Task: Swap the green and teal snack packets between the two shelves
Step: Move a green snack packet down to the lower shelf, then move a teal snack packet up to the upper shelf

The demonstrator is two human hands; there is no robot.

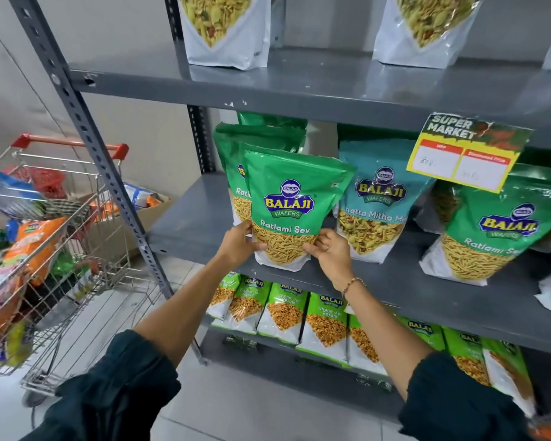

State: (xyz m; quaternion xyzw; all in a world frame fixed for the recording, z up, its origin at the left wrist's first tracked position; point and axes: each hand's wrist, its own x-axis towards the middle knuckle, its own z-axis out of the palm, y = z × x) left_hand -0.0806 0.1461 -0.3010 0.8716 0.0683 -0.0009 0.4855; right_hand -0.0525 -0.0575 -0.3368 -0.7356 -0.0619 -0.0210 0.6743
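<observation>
A green Ratlami Sev packet [295, 198] stands upright at the front of the middle shelf [191, 214]. My left hand [237, 241] grips its lower left corner and my right hand [330, 251] grips its lower right corner. Right behind it stand more green packets [236, 144]. A teal Khatta Mitha packet [379, 192] stands just to the right, apart from my hands. Another green Ratlami Sev packet [497, 227] leans further right on the same shelf.
White pouches [229, 30] stand on the top shelf. Light green Chana Jor Garam packets [287, 316] fill the lower shelf. A price tag [465, 151] hangs from the upper shelf edge. A shopping cart [54, 259] full of snacks stands at the left.
</observation>
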